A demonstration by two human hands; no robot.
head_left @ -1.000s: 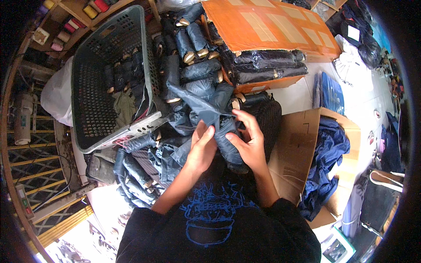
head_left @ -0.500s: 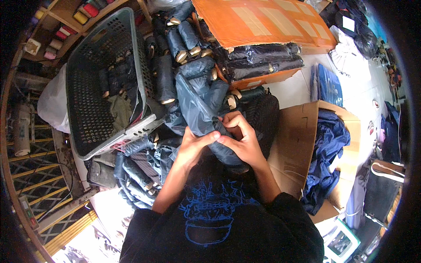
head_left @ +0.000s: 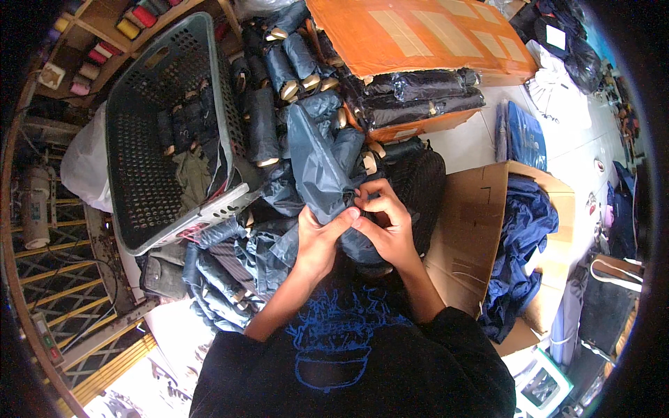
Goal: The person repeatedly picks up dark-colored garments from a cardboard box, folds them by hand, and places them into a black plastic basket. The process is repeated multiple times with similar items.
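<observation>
Looks like we're in a small garment workshop: rolled dark fabric bundles [head_left: 265, 122] piled everywhere, a grey plastic basket [head_left: 150, 174] left of our hands, cardboard boxes [head_left: 474, 223] right, thread spools [head_left: 136, 17] shelved beyond.

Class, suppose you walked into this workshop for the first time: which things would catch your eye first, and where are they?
At the centre, the left hand and right hand pinch a dark blue fabric piece that rises between them. To the left, a grey plastic basket leans tilted, with dark rolled bundles inside. Along the top lies a bright orange cardboard box, and at the right an open brown carton holds blue cloth.
</observation>
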